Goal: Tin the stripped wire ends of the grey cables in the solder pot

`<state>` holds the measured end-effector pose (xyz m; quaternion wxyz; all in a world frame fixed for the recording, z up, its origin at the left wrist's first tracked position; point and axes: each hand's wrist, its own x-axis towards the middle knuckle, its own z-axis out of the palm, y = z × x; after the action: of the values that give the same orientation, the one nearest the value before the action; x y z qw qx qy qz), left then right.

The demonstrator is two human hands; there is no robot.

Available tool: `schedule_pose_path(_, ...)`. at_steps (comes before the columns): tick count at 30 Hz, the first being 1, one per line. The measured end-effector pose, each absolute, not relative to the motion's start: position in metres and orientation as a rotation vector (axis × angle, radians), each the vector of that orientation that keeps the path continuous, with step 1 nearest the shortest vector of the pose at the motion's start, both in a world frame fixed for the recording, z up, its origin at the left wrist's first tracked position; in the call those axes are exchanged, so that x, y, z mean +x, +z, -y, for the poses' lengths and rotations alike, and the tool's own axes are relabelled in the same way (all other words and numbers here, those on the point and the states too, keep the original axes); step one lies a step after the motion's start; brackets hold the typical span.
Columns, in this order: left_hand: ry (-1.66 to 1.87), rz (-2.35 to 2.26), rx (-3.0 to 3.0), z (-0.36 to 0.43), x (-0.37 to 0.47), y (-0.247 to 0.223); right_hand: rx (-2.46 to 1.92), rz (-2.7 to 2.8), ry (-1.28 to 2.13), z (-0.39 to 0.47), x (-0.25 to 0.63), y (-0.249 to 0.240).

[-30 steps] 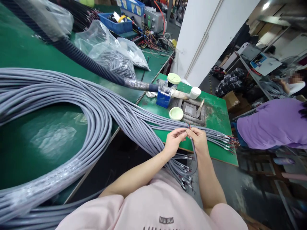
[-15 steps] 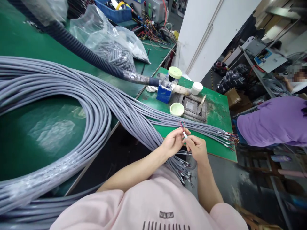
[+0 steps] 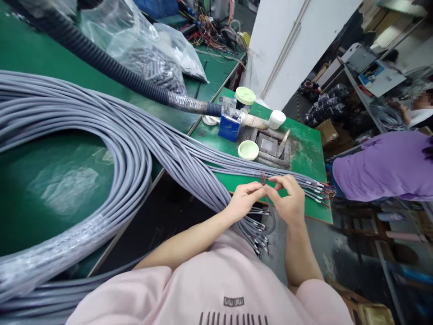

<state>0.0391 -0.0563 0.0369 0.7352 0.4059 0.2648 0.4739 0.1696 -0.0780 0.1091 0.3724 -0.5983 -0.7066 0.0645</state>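
Note:
Thin red and dark wires stick up from the end of a grey cable, between my two hands. My left hand is closed on the cable end, thumb and fingertips pinched at the base of the wires. From the right, my right hand pinches at the same spot, its forefinger curled above the thumb. Grey cables run behind and below my hands, with stripped wire ends hanging under them. More coloured wire ends lie at the bench's right edge.
On the green bench are a blue box, a pale green dish, a white cup and a metal pot. A black hose crosses above the cables. A person in purple is at the right.
My right hand has shifted right and its fingers have spread somewhat. The white piece seen on the cable end no longer shows, and the wires now point more upright. The view has shifted slightly.

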Motion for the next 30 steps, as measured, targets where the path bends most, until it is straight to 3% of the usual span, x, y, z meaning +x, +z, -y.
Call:
schedule_pose_path(5, 1.077, -0.564, 0.997, 0.058, 0.04, 0.038, -1.441, 1.825, 0.204, 0.068, 0.157, 0.112)
schedule_pose_path(15, 1.052, -0.505, 1.02, 0.06, 0.041, 0.037, -1.182, 1.319, 0.745, 0.056, 0.159, 0.101)
schedule_pose_path(21, 0.936, -0.493, 0.797, 0.068, 0.047, 0.024, -0.981, 1.141, 0.491, 0.054, 0.183, 0.132)
schedule_pose_path(26, 0.963, -0.534, 0.73, 0.062, 0.043, 0.028, -1.444, 1.625, 0.407, 0.067, 0.186, 0.125)
schedule_pose_path(30, 0.975, -0.523, 0.829, 0.061, 0.041, 0.032, -1.552, 1.766, 0.327, 0.069, 0.169, 0.105)
